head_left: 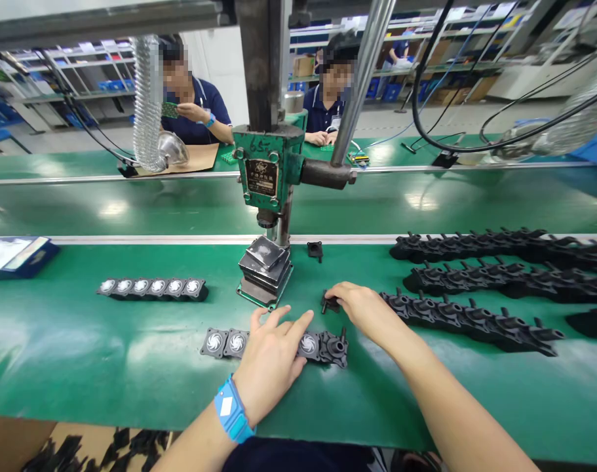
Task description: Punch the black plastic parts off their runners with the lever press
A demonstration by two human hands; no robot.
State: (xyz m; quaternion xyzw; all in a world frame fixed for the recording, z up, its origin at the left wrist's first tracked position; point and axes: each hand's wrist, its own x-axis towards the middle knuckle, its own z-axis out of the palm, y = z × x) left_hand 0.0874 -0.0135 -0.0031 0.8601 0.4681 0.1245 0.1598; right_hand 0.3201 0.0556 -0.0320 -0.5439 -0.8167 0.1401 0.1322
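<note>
Below the near edge of the bench [106, 367], to the left of the press [269, 172], a box [20, 429] held black scraps [143, 442]. In front of the press lay the near row [237, 343], black parts with white swirls facing up, except the right end one, which stood port up. The left hand [271, 357] was spread over its middle, fingertips just short of the press's base; whether it touched the row I could not tell. That row seemed part done.

Just right of the press, the right hand [356, 303] had its fingers closed on a held part [330, 303], hemmed in by the near row before it and the right row [465, 318] beside it.

Left of the press, the left row [151, 288] showed six swirls and looked finished; a broad stretch of green surrounded it. Right of the press, the right row, middle row [475, 278] and far row [465, 246], ports up, looked left to do. Close behind the held part, beside the press's foot, lay a lone part [314, 249], near the rail [357, 239] marking the back edge.
</note>
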